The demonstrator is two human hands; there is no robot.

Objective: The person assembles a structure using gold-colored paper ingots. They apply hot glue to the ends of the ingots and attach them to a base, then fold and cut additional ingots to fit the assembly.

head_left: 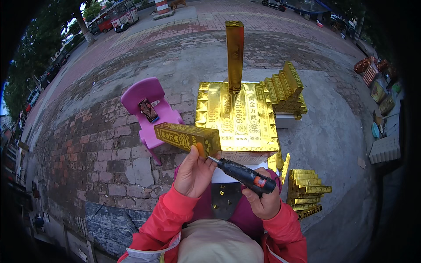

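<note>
My left hand (pixel 194 176) is closed around the near end of a long gold foil box (pixel 182 136), tilted in the air beside a larger gold stack. In my right hand (pixel 264 200) is a black glue gun (pixel 241 171) with a narrow metal nozzle. Its tip meets or nearly meets the end of the box near my left fingers; actual contact I cannot tell. Just beyond, a wide block of gold boxes (pixel 239 114) sits on a white support, and one tall gold box (pixel 235 55) stands upright on top of it.
Left of the block stands a pink plastic chair (pixel 147 98) with a phone (pixel 148 110) on it. Stepped stacks of gold boxes stand at the right back (pixel 283 90) and on the ground at near right (pixel 305 188). Gold scraps (pixel 221 193) lie between my knees. Bags (pixel 368 65) line the far right.
</note>
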